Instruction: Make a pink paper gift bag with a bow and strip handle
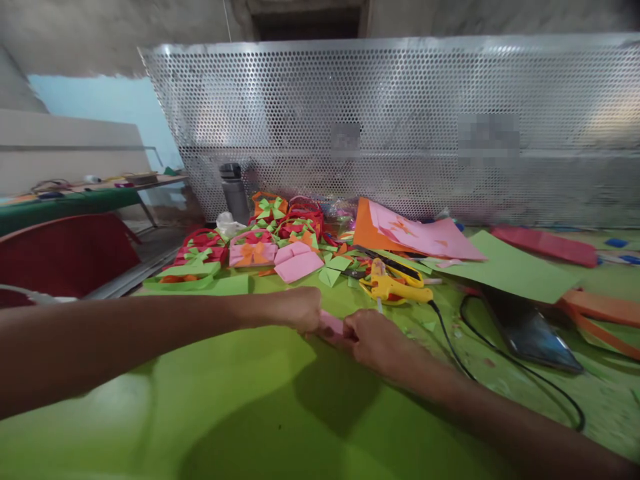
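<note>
Between my two hands a small folded piece of pink paper [331, 325] is held just above the green table. My left hand [301, 309] is closed on its left end, and my right hand [373, 339] grips the right end with bent fingers. Beyond them lie a folded pink paper piece [298, 261] and a light green paper bow [333, 269]. A yellow hot glue gun [395, 288] rests just past my right hand, its black cord running to the right. Most of the held paper is hidden by my fingers.
Several small paper bags with bows [253, 253] stand at the back left near a grey bottle [235, 193]. Pink sheets [425, 233], a green sheet [520, 267] and a dark phone [535, 337] lie to the right. A perforated metal panel [400, 100] rises behind.
</note>
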`<state>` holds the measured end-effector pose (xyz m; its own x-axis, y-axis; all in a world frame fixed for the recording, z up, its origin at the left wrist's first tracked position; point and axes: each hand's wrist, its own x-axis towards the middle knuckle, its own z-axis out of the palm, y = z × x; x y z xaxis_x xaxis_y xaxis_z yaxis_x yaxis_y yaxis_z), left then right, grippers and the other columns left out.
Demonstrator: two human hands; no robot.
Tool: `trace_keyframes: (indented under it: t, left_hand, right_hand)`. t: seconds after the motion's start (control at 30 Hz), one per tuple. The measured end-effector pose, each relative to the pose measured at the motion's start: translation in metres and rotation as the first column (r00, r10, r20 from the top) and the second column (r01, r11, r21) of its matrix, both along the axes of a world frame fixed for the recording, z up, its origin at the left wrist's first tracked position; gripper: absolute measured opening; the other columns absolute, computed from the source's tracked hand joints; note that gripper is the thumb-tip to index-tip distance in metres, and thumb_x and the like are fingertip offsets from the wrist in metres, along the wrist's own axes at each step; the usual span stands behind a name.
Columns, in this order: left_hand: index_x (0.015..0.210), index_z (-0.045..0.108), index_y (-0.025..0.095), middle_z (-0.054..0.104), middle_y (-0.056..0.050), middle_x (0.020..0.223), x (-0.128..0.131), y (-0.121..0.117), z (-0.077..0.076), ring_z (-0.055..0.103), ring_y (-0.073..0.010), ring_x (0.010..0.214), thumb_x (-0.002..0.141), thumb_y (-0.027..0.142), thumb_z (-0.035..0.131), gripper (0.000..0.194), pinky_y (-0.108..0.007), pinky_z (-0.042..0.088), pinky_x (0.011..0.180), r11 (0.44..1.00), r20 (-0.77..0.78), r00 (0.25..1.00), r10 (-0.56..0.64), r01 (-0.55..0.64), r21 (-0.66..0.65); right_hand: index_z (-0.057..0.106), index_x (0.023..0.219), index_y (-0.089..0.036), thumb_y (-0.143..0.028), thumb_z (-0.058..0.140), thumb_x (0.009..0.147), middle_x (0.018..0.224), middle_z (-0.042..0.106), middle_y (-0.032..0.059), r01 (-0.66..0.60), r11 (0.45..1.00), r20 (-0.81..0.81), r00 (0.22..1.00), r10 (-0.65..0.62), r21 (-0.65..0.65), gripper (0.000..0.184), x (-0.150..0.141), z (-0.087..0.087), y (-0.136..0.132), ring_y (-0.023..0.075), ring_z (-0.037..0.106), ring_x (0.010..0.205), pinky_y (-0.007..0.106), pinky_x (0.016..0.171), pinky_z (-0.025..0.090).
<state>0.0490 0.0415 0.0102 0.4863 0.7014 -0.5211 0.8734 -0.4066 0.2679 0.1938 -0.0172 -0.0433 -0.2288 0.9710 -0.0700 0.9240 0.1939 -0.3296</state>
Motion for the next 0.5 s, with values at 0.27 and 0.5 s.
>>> trace_keyframes:
  t: [0.27,0.5]
  left_hand:
    - [0.040,0.051,0.015,0.042,0.003,0.034,0.007,0.001,-0.004,0.033,-0.0066,0.032,0.059,0.048,0.064,0.040,-0.020,0.025,0.036,0.989,-0.049,0.996,0.075,-0.081,-0.121]
    - [0.052,0.059,0.015,0.051,0.003,0.042,-0.012,0.015,-0.017,0.040,-0.0075,0.037,0.058,0.041,0.065,0.027,-0.019,0.026,0.036,0.986,0.047,0.992,0.113,-0.106,-0.131]
  right_hand:
    - [0.068,0.077,-0.015,-0.028,0.051,0.079,0.070,0.067,0.0086,0.000,1.000,0.062,0.998,0.002,-0.025,0.021,-0.003,0.005,-0.002,0.0163,0.058,0.061,0.025,0.049,0.027]
    - [0.068,0.076,-0.016,-0.032,0.047,0.081,0.074,0.069,0.0099,0.001,1.000,0.077,0.997,0.000,-0.012,0.027,-0.004,0.002,-0.003,0.0187,0.060,0.064,0.026,0.049,0.026]
